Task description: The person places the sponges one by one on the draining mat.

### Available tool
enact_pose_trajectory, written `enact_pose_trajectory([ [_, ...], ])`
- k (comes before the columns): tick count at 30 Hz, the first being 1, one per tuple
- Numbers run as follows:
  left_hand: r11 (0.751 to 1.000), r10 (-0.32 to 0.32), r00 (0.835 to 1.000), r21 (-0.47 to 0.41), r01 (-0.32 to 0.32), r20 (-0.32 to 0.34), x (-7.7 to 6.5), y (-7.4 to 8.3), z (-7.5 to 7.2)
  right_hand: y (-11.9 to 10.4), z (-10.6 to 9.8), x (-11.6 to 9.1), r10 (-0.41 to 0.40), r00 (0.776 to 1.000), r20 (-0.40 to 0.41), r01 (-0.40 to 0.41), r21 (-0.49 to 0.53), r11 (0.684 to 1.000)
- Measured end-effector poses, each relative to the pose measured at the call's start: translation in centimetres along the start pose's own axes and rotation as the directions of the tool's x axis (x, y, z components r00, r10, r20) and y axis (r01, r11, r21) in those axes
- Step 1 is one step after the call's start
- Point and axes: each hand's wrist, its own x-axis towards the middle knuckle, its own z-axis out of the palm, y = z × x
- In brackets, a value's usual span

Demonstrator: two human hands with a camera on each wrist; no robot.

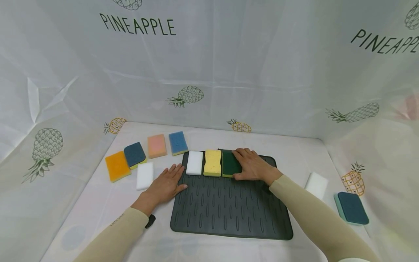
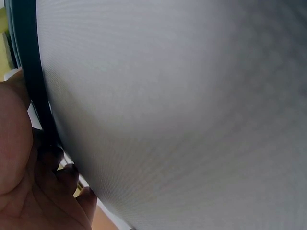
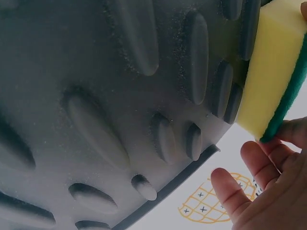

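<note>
My right hand (image 1: 253, 165) grips a dark green and yellow scrub sponge (image 1: 230, 163), thumb at its near end and fingers at its far end. In the right wrist view the sponge's yellow foam (image 3: 268, 62) faces the dark ribbed mat (image 1: 229, 207), green side away from it. Left of it along the mat's far edge lie a yellow sponge (image 1: 212, 163) with waisted sides and a white sponge (image 1: 194, 163). With fingers stretched out, my left hand (image 1: 167, 183) rests at the mat's left edge; the left wrist view shows this hand (image 2: 29, 191) beside the dark edge.
Left of the mat lie an orange sponge (image 1: 118, 167), a dark blue sponge (image 1: 134, 154), a pink sponge (image 1: 157, 146), a blue sponge (image 1: 178, 142) and a white sponge (image 1: 144, 176). At right are another white sponge (image 1: 316, 185) and a dark blue sponge (image 1: 352, 207). Pineapple-print sheeting (image 1: 262, 72) encloses the table.
</note>
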Motion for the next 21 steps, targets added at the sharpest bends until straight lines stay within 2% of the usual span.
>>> enact_pose_trajectory([
  [14,1.000,0.003,1.000,-0.008,-0.003,-0.007,0.01,0.10,0.00,0.04,0.01,-0.01,0.020,1.000,0.010,-0.020,0.006,1.000],
  [21,1.000,0.006,1.000,0.002,-0.006,-0.010,-0.10,0.15,-0.10,0.02,0.01,-0.08,0.010,1.000,-0.030,-0.010,-0.019,1.000],
])
